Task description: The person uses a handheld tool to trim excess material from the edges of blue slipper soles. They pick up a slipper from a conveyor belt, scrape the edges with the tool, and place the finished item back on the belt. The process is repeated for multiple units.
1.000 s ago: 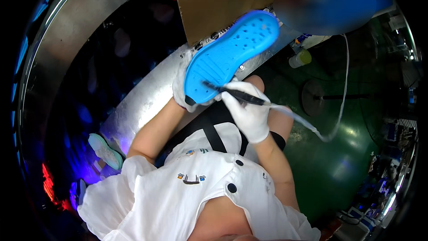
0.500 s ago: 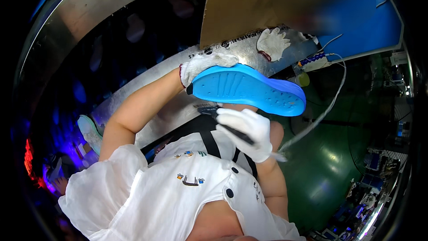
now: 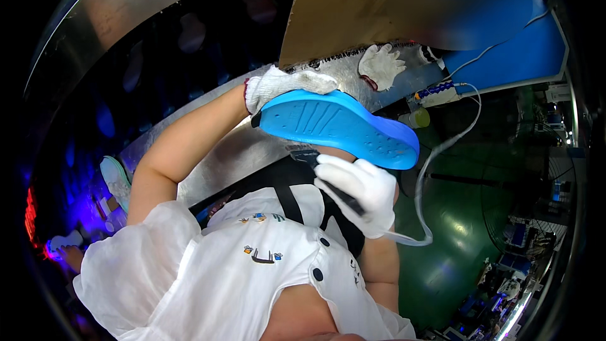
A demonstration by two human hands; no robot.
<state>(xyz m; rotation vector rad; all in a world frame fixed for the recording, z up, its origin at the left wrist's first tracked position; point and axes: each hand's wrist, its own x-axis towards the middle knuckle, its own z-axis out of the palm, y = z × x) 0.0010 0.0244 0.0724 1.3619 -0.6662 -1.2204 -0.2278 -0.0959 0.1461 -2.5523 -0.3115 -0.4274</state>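
Observation:
A bright blue shoe sole (image 3: 334, 125) is tilted in front of me, its grooved and dotted underside in view. My left hand (image 3: 287, 85), in a white knit glove, is closed on its far left edge; part of the fingers is hidden behind the sole. My right hand (image 3: 363, 192), gloved in white, is wrapped round a black-handled brush (image 3: 307, 156). The brush head points up and left, just below the near side of the sole; whether it touches cannot be made out. A pale flexible tube (image 3: 426, 215) runs from beside my right hand to a blue segmented fitting (image 3: 437, 90).
A metal bench edge (image 3: 221, 91) curves ahead, before a dark conveyor (image 3: 158, 69) carrying several soles. Cardboard (image 3: 341, 19), a loose white glove (image 3: 380, 66) and a yellowish cup (image 3: 418, 117) are at right. A pale shoe (image 3: 115, 183) is at left, with another person's hand (image 3: 71, 256) nearby.
The sole and my left hand have shifted slightly left. My right hand with the brush has moved a little right and nearer to me. The tube now hangs in a rounder loop.

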